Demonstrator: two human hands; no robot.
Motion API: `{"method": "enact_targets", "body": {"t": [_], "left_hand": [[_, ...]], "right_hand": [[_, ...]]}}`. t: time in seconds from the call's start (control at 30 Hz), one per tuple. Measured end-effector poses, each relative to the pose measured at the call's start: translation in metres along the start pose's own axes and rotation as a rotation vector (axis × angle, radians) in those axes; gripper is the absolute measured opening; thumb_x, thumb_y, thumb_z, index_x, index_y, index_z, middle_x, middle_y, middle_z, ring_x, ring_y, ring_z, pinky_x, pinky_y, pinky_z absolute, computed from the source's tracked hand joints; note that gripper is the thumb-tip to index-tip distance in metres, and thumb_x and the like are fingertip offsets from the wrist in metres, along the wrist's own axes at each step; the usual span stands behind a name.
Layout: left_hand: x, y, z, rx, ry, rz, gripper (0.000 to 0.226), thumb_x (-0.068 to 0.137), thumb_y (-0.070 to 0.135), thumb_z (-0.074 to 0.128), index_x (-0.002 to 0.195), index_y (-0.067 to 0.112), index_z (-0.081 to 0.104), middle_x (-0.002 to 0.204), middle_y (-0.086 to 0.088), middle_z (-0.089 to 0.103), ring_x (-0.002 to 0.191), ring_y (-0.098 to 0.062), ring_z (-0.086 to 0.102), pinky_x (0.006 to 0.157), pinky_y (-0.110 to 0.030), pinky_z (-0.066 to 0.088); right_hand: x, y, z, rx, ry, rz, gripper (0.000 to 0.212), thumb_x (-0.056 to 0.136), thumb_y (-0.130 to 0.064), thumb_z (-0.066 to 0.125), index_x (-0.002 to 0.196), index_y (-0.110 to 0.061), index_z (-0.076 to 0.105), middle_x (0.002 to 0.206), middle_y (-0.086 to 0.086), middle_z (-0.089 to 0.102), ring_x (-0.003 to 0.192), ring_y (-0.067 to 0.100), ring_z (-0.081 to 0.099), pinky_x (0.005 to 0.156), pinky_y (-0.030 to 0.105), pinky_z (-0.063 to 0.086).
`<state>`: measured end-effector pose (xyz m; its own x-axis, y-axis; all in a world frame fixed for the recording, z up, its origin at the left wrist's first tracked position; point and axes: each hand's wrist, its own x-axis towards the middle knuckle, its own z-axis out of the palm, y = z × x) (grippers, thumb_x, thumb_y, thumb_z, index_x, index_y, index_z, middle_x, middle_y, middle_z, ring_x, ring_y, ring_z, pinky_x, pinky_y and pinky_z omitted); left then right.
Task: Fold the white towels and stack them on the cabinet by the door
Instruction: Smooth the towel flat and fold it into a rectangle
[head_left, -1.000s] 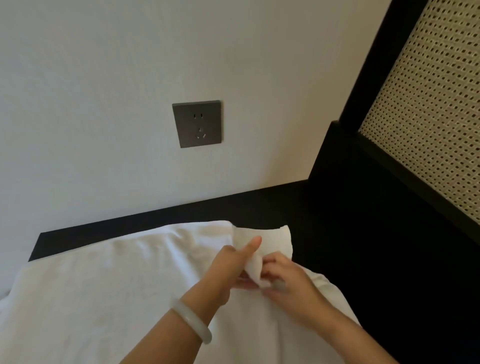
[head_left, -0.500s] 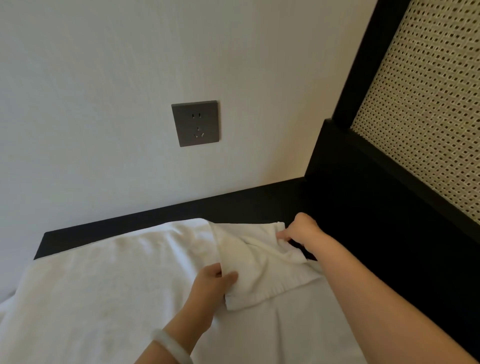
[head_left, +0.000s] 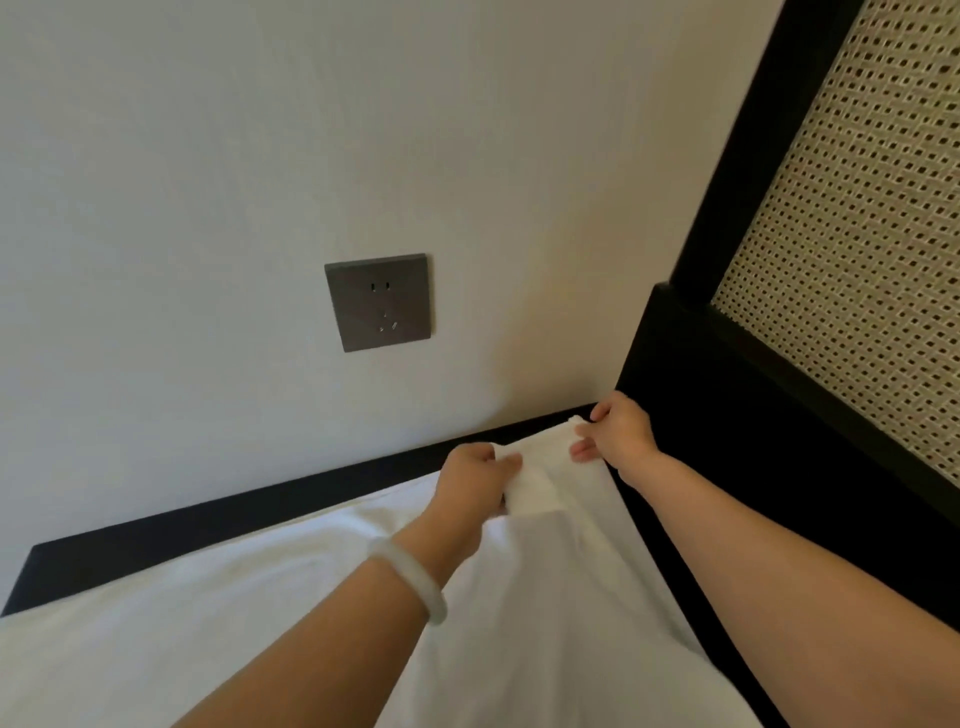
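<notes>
A: What's nearest the camera?
B: Two bare forearms, both cut off by the bottom edge, with a pale bracelet (head_left: 415, 577) on the left wrist. Under them the towel (head_left: 234, 623) covers most of the cabinet (head_left: 182, 535) — its front and left parts run out of view.
A: And the hands?
B: The left hand (head_left: 470, 483) grips a raised fold of the towel, thumb on top, the other fingers hidden beneath. The right hand (head_left: 621, 434) pinches the towel's far corner at the cabinet's back right corner, beside a black frame (head_left: 727, 415).
A: How many layers in that fold?
B: Can't tell — white on white.
A: Beyond?
B: A bare strip along the cabinet's back edge, then the wall (head_left: 208, 208) with a grey socket (head_left: 378, 302). A cane panel (head_left: 857, 234) sits upper right, cropped.
</notes>
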<state>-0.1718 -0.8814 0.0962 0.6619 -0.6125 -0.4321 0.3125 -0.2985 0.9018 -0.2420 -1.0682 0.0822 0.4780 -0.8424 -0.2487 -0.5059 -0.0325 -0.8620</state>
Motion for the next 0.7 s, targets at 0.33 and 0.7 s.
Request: {"method": "enact_targets", "body": {"t": [0.33,0.7], "left_hand": [[0.065,-0.016,0.025,0.761,0.001,0.238,0.037,0.099,0.011,0.043,0.136,0.011,0.045,0.129,-0.014,0.049,0.099,-0.025,0.058,0.077,-0.025,0.046],[0.097,-0.012,0.024,1.154,-0.108,0.6,0.019,0.094,0.013,0.053,0.098,0.019,0.07,0.102,-0.005,0.061,0.108,-0.027,0.048,0.086,-0.028,0.036]], "right_hand": [[0.012,0.033,-0.005,0.374,-0.292,0.096,0.023,0.098,-0.018,0.061,0.101,0.003,0.07,0.104,0.015,0.071,0.089,0.025,0.07,0.079,0.029,0.059],[0.019,0.039,-0.003,-0.059,-0.358,-0.09,0.018,0.091,-0.003,0.065,0.103,-0.013,0.074,0.106,-0.002,0.061,0.094,0.009,0.06,0.079,0.017,0.048]]}}
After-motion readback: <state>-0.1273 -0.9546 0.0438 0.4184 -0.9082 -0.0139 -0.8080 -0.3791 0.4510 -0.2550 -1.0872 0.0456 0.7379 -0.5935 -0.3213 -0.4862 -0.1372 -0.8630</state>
